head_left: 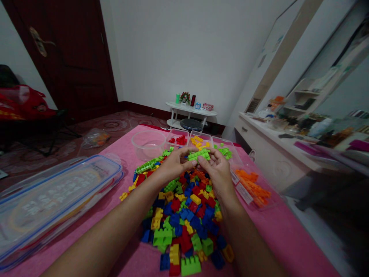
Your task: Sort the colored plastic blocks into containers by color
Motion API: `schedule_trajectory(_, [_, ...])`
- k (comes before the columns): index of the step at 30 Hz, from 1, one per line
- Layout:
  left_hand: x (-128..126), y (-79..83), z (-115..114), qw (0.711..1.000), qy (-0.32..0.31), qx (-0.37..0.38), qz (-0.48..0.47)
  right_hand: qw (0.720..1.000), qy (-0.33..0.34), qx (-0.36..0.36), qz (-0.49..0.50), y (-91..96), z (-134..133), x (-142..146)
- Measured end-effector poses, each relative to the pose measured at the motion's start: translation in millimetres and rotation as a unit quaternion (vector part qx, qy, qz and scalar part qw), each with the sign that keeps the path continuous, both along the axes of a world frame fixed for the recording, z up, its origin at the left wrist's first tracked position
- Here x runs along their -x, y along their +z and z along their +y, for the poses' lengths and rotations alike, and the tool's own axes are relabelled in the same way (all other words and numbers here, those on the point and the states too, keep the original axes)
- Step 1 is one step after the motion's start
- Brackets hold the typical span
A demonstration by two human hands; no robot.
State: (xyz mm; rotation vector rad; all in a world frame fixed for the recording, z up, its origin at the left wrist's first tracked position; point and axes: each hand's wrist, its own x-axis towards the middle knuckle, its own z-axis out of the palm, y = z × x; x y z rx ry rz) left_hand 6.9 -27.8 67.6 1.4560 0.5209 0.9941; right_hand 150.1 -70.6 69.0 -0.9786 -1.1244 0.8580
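Observation:
Between my left hand [177, 164] and my right hand [215, 164] is a light green toy brick piece [199, 155], long and studded. The fingers of both hands are closed on its two ends, above the far part of a big heap of loose toy bricks [187, 215] in red, blue, yellow and green. Whether it is one brick or several joined I cannot tell. Just beyond my hands stand clear boxes: one with red pieces [180, 140], one with yellow pieces [198, 141] and one with green pieces [226, 152].
A round clear tub [148, 145] stands behind the heap's left side. Orange pieces [253, 186] lie in a clear box at right. Blue-edged plastic lids [63, 192] are stacked at left on the pink cloth [115, 223]. A white dresser [265, 154] stands to the right.

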Motion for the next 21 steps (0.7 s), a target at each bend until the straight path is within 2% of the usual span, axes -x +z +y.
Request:
schedule_trajectory(13, [-1,-2.9,1,1.000,0.009,0.000,-0.006,0.999,-0.015,-0.041,-0.028,-1.4,1,1])
schedule_trajectory(18, [-4,-12.0,3,0.995,0.066,-0.065,0.037,0.998,-0.046,-0.044,-0.023,1.3,1,-3])
schedule_trajectory(21, [-4,-24.4,8,0.983,0.098,-0.113,0.107,0.994,-0.104,-0.042,0.004,6.6,2,-12])
